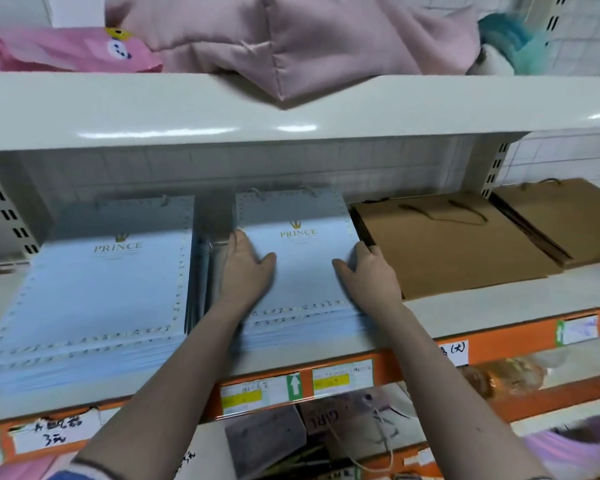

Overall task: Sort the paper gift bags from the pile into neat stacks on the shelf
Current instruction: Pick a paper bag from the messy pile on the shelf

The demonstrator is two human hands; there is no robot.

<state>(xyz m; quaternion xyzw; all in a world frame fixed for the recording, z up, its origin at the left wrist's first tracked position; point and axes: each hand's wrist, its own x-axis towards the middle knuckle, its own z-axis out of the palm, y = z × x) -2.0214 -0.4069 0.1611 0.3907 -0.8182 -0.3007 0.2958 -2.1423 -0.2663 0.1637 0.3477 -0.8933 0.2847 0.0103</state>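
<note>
Two stacks of flat light-blue "PRINCE" gift bags lie on the white shelf (pixel 482 306). The larger stack (pixel 94 289) is at the left, the smaller stack (pixel 302 268) in the middle. My left hand (pixel 245 268) grips the left edge of the middle stack, thumb on top. My right hand (pixel 368 275) grips its right edge, thumb on top and fingers down the side next to the brown bags. Both hands flank the stack.
Flat brown kraft bags (pixel 454 244) lie right of the blue stack, with another brown stack (pixel 565 216) farther right. The upper shelf (pixel 187 109) carries pink bags and cloth. Orange price rails (pixel 361 372) front the shelf; more bags sit below.
</note>
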